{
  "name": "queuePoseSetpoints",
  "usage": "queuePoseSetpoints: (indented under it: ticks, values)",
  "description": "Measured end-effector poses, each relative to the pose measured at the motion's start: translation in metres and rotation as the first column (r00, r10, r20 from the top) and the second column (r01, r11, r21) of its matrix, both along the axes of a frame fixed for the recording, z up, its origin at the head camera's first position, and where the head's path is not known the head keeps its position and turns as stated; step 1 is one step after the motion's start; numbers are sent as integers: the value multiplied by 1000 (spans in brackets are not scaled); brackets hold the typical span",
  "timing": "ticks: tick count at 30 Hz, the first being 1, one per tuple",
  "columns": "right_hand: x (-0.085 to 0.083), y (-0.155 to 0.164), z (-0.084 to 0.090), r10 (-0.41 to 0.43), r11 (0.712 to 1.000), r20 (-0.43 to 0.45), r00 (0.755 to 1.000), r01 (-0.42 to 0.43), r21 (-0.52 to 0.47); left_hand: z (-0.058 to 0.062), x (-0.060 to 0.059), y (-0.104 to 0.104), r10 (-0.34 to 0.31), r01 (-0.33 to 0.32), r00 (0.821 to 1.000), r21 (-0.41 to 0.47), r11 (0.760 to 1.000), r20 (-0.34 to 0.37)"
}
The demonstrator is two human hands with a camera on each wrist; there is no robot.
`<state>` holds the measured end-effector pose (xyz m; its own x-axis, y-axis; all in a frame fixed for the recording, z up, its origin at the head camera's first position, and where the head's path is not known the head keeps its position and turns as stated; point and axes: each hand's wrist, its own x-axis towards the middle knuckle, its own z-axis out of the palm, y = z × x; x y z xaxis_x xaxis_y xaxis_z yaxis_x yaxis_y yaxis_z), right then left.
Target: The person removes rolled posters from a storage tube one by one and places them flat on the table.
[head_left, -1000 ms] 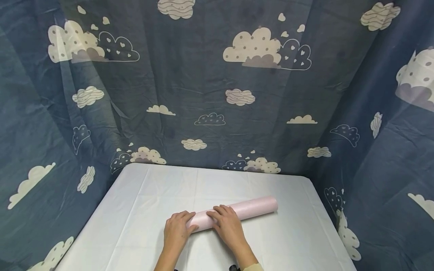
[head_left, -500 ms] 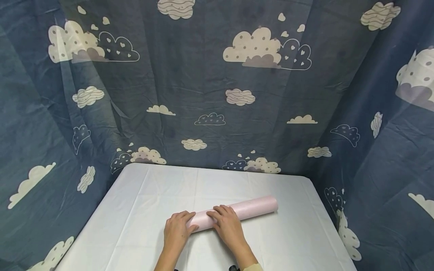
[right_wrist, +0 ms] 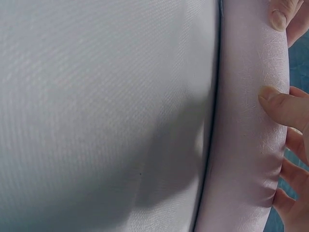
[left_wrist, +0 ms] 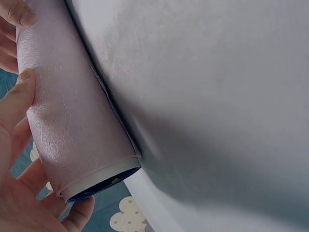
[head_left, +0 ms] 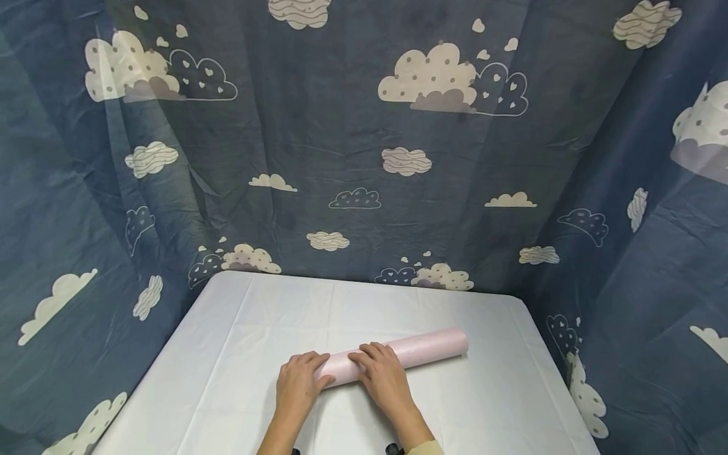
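Observation:
A pale pink roll of sheet material [head_left: 426, 349] lies slantwise on the white-covered table, its right end farther from me. My left hand [head_left: 296, 387] grips its near left end, fingers over the top and thumb on the side facing me. Close beside it, my right hand [head_left: 385, 380] holds the roll in the same way nearer its middle. In the left wrist view the roll [left_wrist: 77, 106] shows a finely creased surface, a pale rim and a dark blue inside at the end. The right wrist view shows the right thumb [right_wrist: 282, 107] pressing the roll [right_wrist: 246, 145].
The table [head_left: 239, 373] has a white cloth with fold lines. A dark blue curtain [head_left: 318, 133] printed with clouds hangs behind it and along both sides. The hands cast shadows on the cloth in front of the roll.
The head view has shifted very slightly. Both hands and the pink roll stay in the same place on the table.

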<state>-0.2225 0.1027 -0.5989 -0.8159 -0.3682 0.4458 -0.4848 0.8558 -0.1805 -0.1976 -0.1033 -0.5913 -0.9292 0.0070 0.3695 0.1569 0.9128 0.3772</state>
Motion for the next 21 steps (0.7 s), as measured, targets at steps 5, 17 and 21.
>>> queuePoseSetpoints:
  ticks: [5, 17, 21]
  values:
    - [-2, 1, -2, 19, 1000, -44, 999, -19, -16, -2, -1, -2, -15, 15, 1000, -9, 1000, -13]
    - [-3, 1, 0, 20, 999, -54, 998, -21, -24, 9, 5, -29, 24, -24, 1000, 151, 988, 2]
    - [-3, 0, -1, 23, 999, -37, 999, -24, -31, 11, 9, -42, 64, -80, 995, 234, 969, 78]
